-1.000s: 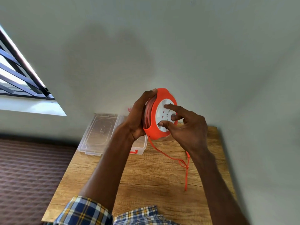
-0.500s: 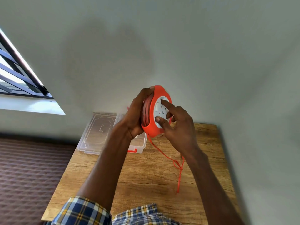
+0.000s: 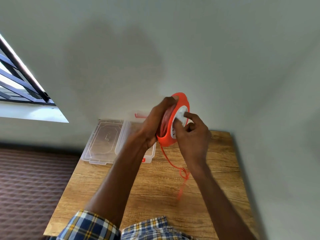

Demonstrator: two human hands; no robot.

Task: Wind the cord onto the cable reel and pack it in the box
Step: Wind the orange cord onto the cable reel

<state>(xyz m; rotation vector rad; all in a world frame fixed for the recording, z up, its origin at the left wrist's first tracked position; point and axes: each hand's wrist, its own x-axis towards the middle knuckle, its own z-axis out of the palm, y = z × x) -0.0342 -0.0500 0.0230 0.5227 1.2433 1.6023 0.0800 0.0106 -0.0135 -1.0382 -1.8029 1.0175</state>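
Two bare forearms in view, and a checked sleeve (image 3: 90, 227) in blue, white and yellow, pushed up the left arm.

No words or numbers can be read anywhere. The white face of the cable reel (image 3: 180, 118), in the middle of the frame, has small marks on it, but they are blurred and partly hidden by fingers. The clear box (image 3: 149, 153), just left of the middle, has a little red spot on its front edge. It could be a label or a clasp, but it is too small to tell. The lid (image 3: 103, 141) beside it shows a raised shape with no letters to read.
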